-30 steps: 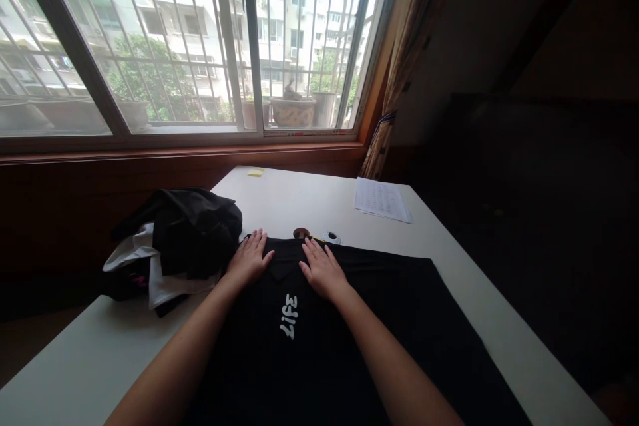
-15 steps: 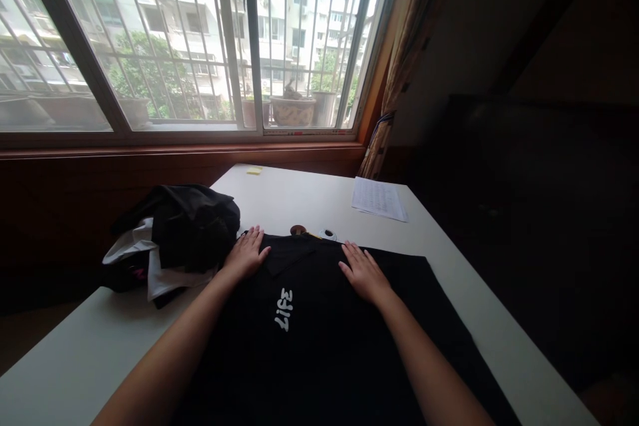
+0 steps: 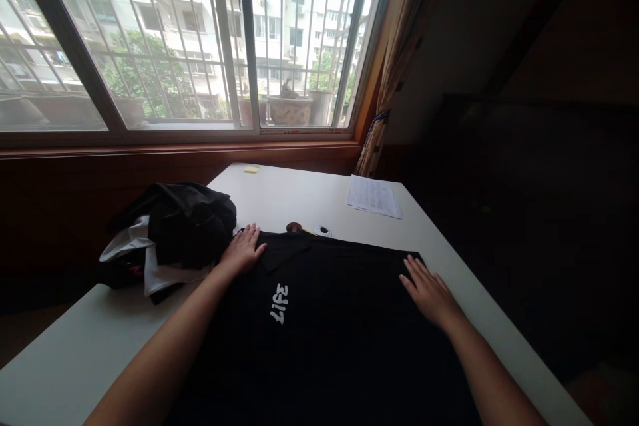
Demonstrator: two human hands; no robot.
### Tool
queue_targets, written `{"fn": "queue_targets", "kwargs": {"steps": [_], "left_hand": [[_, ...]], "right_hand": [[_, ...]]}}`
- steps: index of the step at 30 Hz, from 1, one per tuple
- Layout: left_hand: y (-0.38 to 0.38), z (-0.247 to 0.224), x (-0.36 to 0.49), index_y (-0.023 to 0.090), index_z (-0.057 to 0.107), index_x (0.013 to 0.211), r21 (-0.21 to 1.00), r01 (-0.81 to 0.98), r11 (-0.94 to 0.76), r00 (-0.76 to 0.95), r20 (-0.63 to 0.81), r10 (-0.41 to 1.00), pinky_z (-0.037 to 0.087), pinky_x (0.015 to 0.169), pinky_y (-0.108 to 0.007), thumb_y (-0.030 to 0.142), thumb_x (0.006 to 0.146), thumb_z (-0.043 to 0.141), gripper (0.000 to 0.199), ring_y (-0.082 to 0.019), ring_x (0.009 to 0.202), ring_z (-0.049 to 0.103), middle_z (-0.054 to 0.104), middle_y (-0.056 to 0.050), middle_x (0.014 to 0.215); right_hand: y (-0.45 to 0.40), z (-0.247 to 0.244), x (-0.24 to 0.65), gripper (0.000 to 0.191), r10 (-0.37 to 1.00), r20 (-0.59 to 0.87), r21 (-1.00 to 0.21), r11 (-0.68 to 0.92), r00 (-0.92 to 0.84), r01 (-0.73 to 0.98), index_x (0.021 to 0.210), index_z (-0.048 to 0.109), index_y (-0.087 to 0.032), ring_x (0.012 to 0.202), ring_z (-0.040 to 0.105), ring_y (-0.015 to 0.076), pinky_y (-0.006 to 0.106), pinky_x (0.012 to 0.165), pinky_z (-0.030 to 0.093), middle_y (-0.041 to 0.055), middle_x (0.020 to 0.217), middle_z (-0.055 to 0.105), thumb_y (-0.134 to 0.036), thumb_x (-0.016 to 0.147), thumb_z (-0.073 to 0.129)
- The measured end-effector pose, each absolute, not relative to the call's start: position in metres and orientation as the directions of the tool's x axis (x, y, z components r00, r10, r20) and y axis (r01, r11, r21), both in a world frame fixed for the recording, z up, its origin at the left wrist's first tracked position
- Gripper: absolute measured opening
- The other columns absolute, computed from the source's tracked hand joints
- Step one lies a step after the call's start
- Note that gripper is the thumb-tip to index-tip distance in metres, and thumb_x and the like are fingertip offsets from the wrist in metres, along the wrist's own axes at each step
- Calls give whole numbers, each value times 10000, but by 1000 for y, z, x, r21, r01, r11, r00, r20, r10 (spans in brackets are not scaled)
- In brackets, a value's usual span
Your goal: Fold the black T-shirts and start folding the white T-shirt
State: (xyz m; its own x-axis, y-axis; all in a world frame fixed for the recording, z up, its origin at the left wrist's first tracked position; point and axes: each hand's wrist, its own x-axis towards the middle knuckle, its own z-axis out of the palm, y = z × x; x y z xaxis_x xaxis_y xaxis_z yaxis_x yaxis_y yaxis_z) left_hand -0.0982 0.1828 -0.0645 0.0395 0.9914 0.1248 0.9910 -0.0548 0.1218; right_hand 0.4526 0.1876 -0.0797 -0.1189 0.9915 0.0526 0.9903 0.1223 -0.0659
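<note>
A black T-shirt point(image 3: 339, 319) with white lettering lies spread flat on the white table point(image 3: 294, 194). My left hand point(image 3: 243, 250) rests open on the shirt's far left part, fingers stretched toward the window. At the shirt's far right corner, my right hand point(image 3: 430, 289) lies open with its palm down on the cloth. Neither hand grips anything. The near end of the shirt runs out of the bottom of the view.
A heap of black and white clothes point(image 3: 192, 229) sits left of my left hand. Just beyond the shirt's far edge are a brown round object point(image 3: 294, 227) and a white round object point(image 3: 323, 231). Papers point(image 3: 374, 196) and a yellow note point(image 3: 251, 169) lie farther back, below the window.
My right hand has slid to the right along the shirt's far edge, from near its middle to the far right corner. My left hand has stayed in place on the cloth.
</note>
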Motion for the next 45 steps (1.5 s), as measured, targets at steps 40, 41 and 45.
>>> {"fn": "queue_targets", "kwargs": {"steps": [40, 41, 45], "left_hand": [[155, -57, -67, 275, 289, 1576, 112, 962, -247, 237, 99, 967, 151, 1239, -491, 545, 1029, 318, 611, -244, 1537, 166, 215, -8, 1651], [155, -57, -68, 281, 282, 1578, 111, 961, -253, 243, 94, 965, 143, 1240, -487, 550, 1028, 312, 613, -241, 1538, 160, 207, -3, 1653], [152, -57, -75, 284, 265, 1583, 116, 961, -252, 243, 86, 966, 125, 1242, -484, 573, 1024, 297, 630, -239, 1539, 156, 200, -1, 1654]], "right_hand": [[210, -90, 540, 570, 989, 117, -77, 100, -91, 992, 1518, 411, -337, 1498, 279, 279, 581, 1163, 279, 6, 1627, 326, -467, 1013, 182], [210, -91, 540, 570, 988, 120, -78, 104, -94, 991, 1520, 409, -335, 1498, 279, 279, 582, 1163, 278, 9, 1627, 325, -469, 1014, 181], [210, -92, 542, 576, 989, 113, -84, 109, -99, 991, 1528, 395, -326, 1503, 265, 277, 583, 1169, 264, 15, 1631, 317, -473, 1018, 171]]}}
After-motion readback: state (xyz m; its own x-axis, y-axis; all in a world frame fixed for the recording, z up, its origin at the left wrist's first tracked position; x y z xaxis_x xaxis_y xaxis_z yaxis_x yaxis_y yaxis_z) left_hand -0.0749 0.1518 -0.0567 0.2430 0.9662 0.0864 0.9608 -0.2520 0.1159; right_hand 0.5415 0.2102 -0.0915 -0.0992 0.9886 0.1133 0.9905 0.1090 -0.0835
